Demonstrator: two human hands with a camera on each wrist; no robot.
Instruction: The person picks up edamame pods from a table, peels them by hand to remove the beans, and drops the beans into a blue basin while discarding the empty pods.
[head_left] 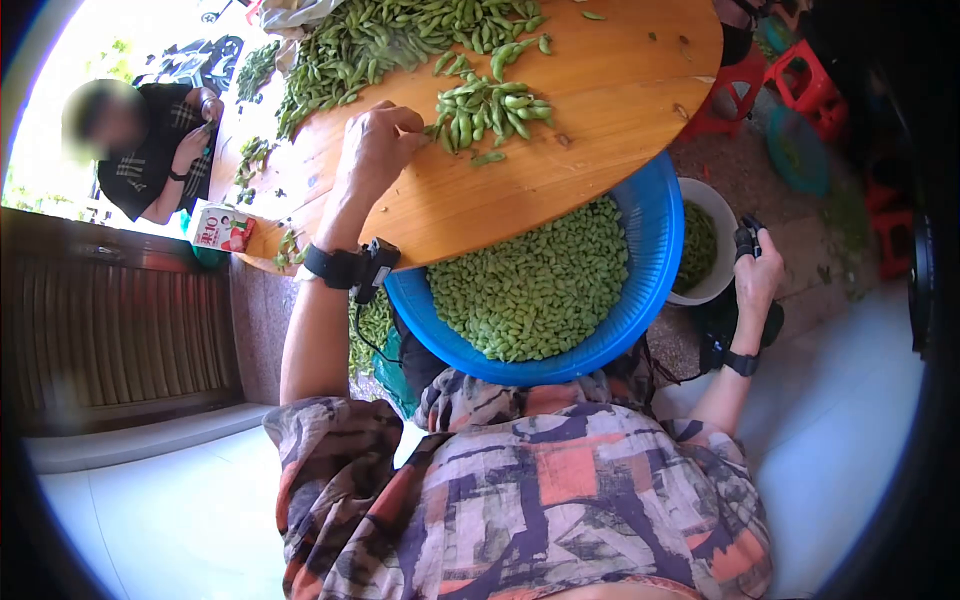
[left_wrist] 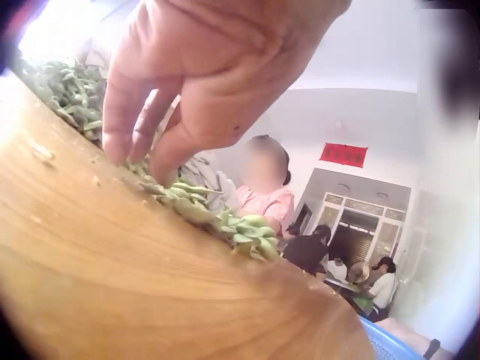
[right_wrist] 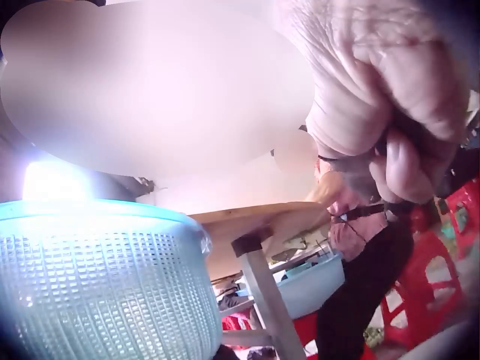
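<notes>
My left hand (head_left: pixel 380 150) reaches over the wooden table (head_left: pixel 600 120), its bent fingertips at the edge of a small pile of green edamame pods (head_left: pixel 490 112). In the left wrist view, the left hand (left_wrist: pixel 202 82) points its fingers down and pinches at the pods (left_wrist: pixel 195 206). Off to the right, my right hand (head_left: pixel 760 270) grips a small black tool (head_left: pixel 748 236) beside a white bucket (head_left: pixel 715 215). The right wrist view shows the right hand (right_wrist: pixel 375 82) with curled fingers; they hide most of the tool. A blue basket (head_left: pixel 655 250) full of shelled green beans (head_left: pixel 530 285) sits in front of my body.
A large heap of pods (head_left: pixel 365 45) covers the table's far side. A drink carton (head_left: pixel 222 228) stands at the left edge, near a seated person (head_left: pixel 150 150). Red stools (head_left: pixel 805 90) stand on the right. More people are visible in the left wrist view.
</notes>
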